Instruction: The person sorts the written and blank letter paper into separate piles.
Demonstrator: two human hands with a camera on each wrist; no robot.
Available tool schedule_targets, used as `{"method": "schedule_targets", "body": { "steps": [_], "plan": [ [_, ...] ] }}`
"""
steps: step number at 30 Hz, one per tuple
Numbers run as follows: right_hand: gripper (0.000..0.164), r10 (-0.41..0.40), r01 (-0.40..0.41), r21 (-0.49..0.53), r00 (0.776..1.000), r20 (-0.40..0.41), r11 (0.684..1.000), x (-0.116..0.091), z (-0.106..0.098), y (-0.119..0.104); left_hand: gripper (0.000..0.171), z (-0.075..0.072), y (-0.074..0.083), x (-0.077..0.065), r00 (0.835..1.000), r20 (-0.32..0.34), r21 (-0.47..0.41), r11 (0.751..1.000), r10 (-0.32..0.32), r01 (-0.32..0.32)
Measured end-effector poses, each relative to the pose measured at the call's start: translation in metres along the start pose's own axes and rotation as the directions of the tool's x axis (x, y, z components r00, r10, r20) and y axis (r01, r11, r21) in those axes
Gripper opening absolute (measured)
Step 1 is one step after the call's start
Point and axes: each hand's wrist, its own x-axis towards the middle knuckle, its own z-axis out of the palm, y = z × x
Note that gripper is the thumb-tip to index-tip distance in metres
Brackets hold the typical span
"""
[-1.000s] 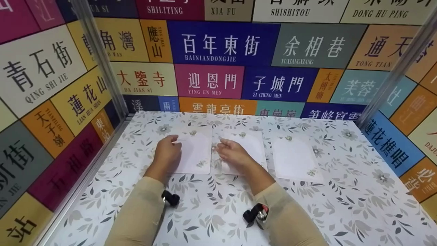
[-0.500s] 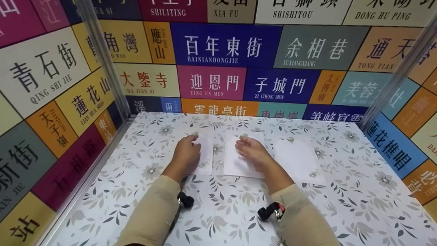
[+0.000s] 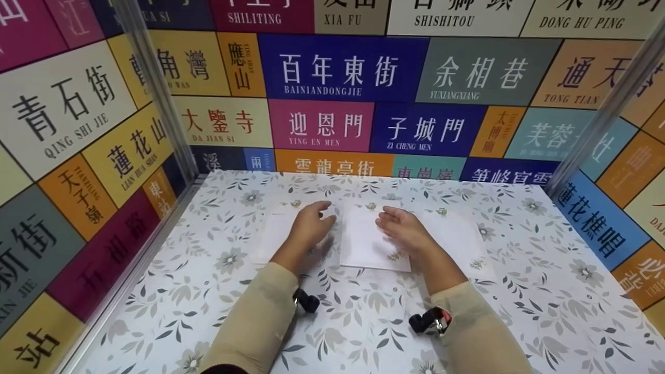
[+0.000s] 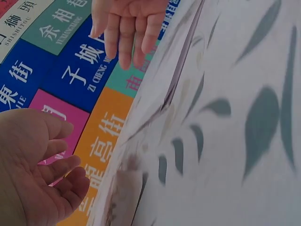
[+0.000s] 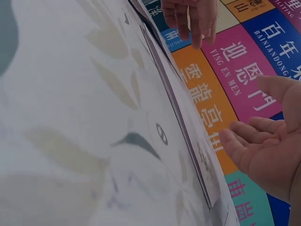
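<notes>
Three pale sheets or pads with small floral corner prints lie in a row: a left one (image 3: 274, 236), a middle one (image 3: 361, 241) and a right one (image 3: 454, 239). My left hand (image 3: 310, 226), nearest the left and middle ones, has loosely bent fingers and nothing in its grasp. Over the right side of the middle pad is my right hand (image 3: 408, 232), palm turned inward, fingers relaxed, holding nothing. Both wrist views show the palms, the left hand (image 4: 40, 172) and the right hand (image 5: 273, 141), raised above the tabletop. Part of the left sheet is hidden by my left hand.
The table (image 3: 332, 322) wears a white leaf-and-flower covering. Colourful printed sign panels (image 3: 343, 67) form the back and side walls. Metal posts (image 3: 156, 88) stand at the corners. Small black devices (image 3: 306, 300) are on both sleeves.
Both hands have shifted right over the row of sheets, staying a similar distance apart. More of the left sheet and the middle pad now shows. The sheets stay in place.
</notes>
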Motion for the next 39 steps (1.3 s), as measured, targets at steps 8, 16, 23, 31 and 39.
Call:
{"method": "schedule_targets", "body": {
  "steps": [8, 16, 23, 31, 39],
  "plan": [
    [0.077, 0.055, -0.058, -0.108, 0.998, -0.029, 0.992, -0.006, -0.028, 0.007, 0.051, 0.023, 0.025, 0.001, 0.997, 0.07, -0.054, 0.998, -0.025, 0.029],
    [0.081, 0.033, -0.035, -0.236, 0.999, -0.015, 0.971, -0.012, -0.045, 0.016, 0.052, 0.035, 0.034, 0.001, 0.995, 0.101, -0.015, 1.0, -0.009, 0.01],
    [0.085, 0.032, -0.017, -0.514, 0.999, 0.02, 0.858, -0.019, -0.044, 0.017, 0.074, 0.034, 0.022, -0.007, 0.964, 0.252, 0.053, 0.994, 0.08, -0.096],
    [0.09, 0.075, 0.076, -0.727, 0.982, 0.173, 0.683, -0.024, -0.039, 0.019, 0.094, 0.032, 0.014, -0.013, 0.853, 0.519, 0.316, 0.916, 0.052, -0.248],
    [0.086, 0.077, 0.092, -0.762, 0.98, 0.183, 0.641, -0.026, -0.038, 0.016, 0.088, 0.035, 0.016, -0.015, 0.848, 0.53, 0.423, 0.859, 0.022, -0.287]
  ]
}}
